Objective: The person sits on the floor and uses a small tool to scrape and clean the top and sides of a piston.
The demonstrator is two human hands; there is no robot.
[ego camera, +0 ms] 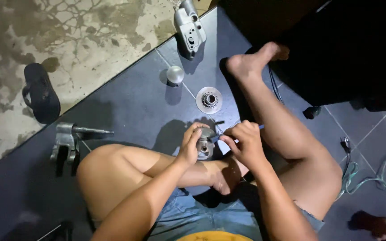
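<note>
left hand [191,145] gripping small metal cylinder part [205,145] above crossed legs, right hand [243,143] pinched on thin tool [228,139] beside it, gear disc [209,99], silver knob [175,74], metal casing [189,27] scattered nearby, dark tile floor [130,102], sandal [41,91] on stained concrete [90,40]

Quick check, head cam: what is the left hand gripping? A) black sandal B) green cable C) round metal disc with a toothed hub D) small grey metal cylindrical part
D: the left hand wraps the small grey metal cylindrical part above the crossed legs, with the right hand close beside it.
</note>
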